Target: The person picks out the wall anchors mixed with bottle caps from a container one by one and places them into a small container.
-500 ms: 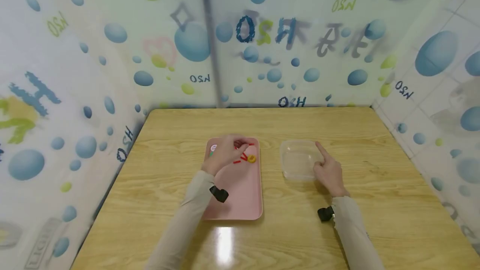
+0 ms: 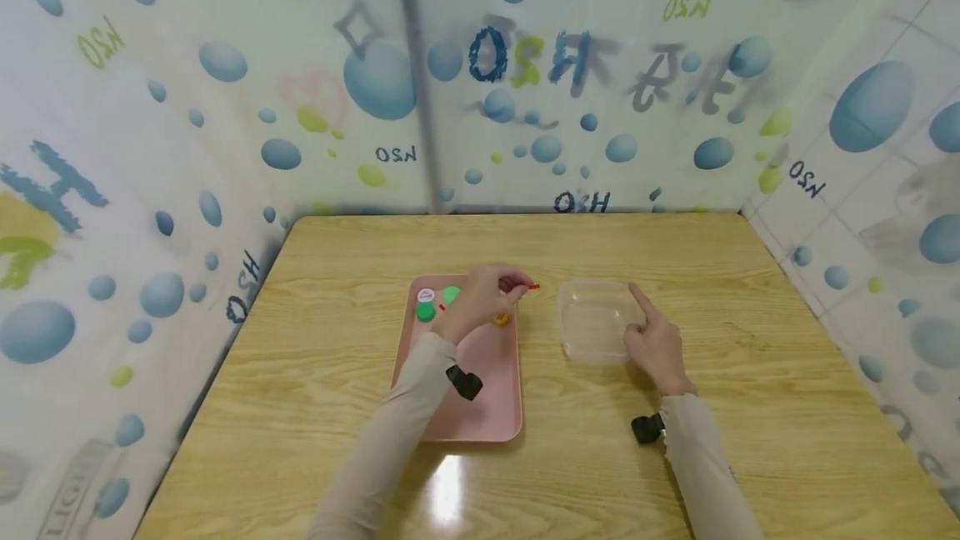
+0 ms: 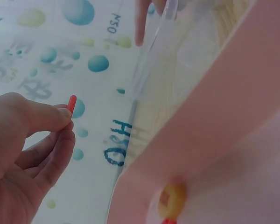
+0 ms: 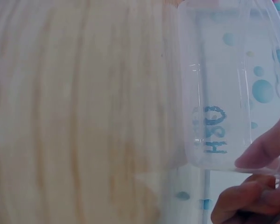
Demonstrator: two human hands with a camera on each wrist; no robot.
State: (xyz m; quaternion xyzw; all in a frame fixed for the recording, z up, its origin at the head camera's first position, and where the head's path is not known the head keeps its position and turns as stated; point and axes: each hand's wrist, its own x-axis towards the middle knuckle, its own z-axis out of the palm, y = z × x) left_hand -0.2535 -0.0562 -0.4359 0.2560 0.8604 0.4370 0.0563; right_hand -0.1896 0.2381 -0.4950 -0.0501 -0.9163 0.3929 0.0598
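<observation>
My left hand (image 2: 480,302) pinches a small red stick (image 3: 72,106) between thumb and fingertips, above the far right edge of the pink tray (image 2: 487,415). One end of the stick pokes out past the fingers toward the container. My right hand (image 2: 658,350) holds the right wall of a clear plastic container (image 2: 596,327), thumb on one side of the wall and curled fingers on the other; its index finger points along the rim. In the tray, a yellow round piece (image 3: 173,199) lies beside a bit of red. The left hand hides part of the tray's contents.
Green discs (image 2: 425,312) and a white printed disc (image 2: 426,295) lie in the tray's far left corner. Tray and container stand apart on a wooden table (image 2: 750,448), with patterned walls (image 2: 525,148) behind and at both sides.
My left hand has moved right and lifted from the tray with a red stick in its fingertips, uncovering the discs on the left. The right hand stays on the container.
</observation>
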